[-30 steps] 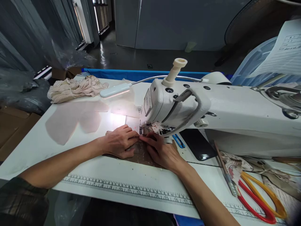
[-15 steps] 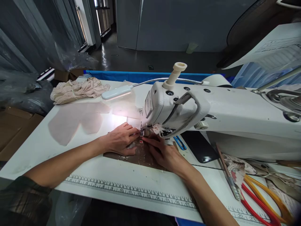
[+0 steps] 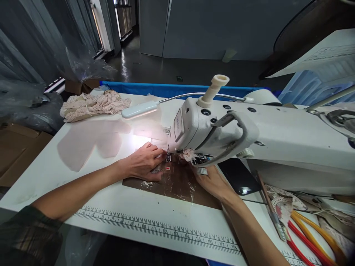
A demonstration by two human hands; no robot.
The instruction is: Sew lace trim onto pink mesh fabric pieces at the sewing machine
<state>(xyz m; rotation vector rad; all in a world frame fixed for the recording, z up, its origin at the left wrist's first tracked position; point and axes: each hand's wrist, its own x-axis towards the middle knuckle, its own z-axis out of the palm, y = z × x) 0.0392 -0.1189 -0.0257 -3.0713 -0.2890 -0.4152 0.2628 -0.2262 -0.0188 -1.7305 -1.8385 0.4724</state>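
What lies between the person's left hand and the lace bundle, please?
A flat pale pink shape lies on the white table between the left hand and the lace bundle, in the head view.

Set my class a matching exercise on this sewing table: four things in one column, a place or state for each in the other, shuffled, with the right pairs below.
Things
1. left hand
2. lamp
3. phone
4. lace

Places or states
A. black, lying flat
B. bundled at the table's far left
C. lit
D. beside the presser foot

Pairs: 1-D, 2-C, 3-A, 4-B
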